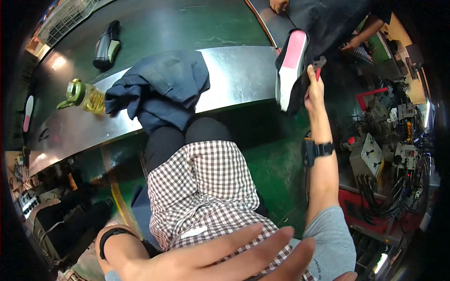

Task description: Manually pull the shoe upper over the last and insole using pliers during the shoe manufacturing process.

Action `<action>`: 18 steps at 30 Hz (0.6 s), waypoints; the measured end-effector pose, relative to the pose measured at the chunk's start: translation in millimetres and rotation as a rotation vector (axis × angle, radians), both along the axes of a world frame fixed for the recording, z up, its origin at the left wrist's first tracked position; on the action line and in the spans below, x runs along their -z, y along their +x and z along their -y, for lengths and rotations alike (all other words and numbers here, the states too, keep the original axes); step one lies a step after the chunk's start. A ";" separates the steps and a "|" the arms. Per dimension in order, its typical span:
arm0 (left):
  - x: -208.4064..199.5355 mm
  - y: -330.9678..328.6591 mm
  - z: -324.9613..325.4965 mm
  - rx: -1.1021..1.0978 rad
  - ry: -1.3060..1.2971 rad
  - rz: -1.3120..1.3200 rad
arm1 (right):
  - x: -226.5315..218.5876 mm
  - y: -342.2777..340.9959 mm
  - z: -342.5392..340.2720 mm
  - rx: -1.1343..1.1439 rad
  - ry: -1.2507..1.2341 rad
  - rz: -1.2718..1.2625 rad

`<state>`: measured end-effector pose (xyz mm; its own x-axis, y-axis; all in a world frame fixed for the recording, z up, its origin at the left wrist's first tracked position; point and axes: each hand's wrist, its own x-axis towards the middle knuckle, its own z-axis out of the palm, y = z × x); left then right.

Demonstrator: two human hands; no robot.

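My right hand (314, 91) is raised at the upper right and grips a black shoe (291, 70) with a pink and white sole, sole turned toward me. A small pair of red-handled pliers (319, 64) shows just above the same hand. On that wrist sits a black watch (323, 150). My left hand (220, 257) lies flat across the bottom of the view, close to the camera, fingers spread and holding nothing. It hovers over my checked apron (201, 187).
A steel counter (239, 75) borders a green belt (187, 25) carrying another black shoe (107, 44). A blue jacket (159, 86) and a bottle of yellow liquid (86, 96) lie on the steel. Another person (328, 21) works at the top right. A machine with cables (379, 159) stands to the right.
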<state>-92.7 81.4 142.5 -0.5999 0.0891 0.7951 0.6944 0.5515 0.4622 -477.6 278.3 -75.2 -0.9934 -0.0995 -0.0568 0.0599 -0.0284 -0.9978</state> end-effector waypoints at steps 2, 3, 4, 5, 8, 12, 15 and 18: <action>-1.6 -7.8 9.3 0.000 -0.054 0.028 | 14.6 -53.5 -4.8 0.165 0.148 -0.105; -0.6 -9.9 11.1 0.007 -0.065 0.056 | 19.7 -75.1 -12.8 0.140 0.212 -0.093; 2.9 -11.8 13.8 0.007 -0.068 0.086 | 24.7 -95.6 -19.0 0.193 0.315 -0.022; 8.0 -12.6 14.8 0.005 -0.072 0.112 | 33.0 -111.7 -23.5 0.216 0.401 -0.022; 34.5 -16.5 21.3 -0.022 -0.104 0.247 | 60.6 -147.4 -27.3 0.220 0.629 0.089; 62.8 -28.6 30.9 -0.063 -0.146 0.413 | 87.4 -175.0 -37.6 0.284 0.500 0.292; 75.1 -38.9 33.2 -0.103 -0.181 0.445 | 105.0 -186.4 -51.4 0.275 0.446 -0.049; 82.3 -48.2 26.3 -0.133 -0.202 0.429 | 103.2 -172.4 -74.0 0.404 0.372 -0.106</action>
<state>-140.9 55.0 60.2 -0.8862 0.1161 0.4486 0.3823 0.7304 0.5661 -650.0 352.3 -178.4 -0.9505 0.2982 0.0875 0.0158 0.3274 -0.9448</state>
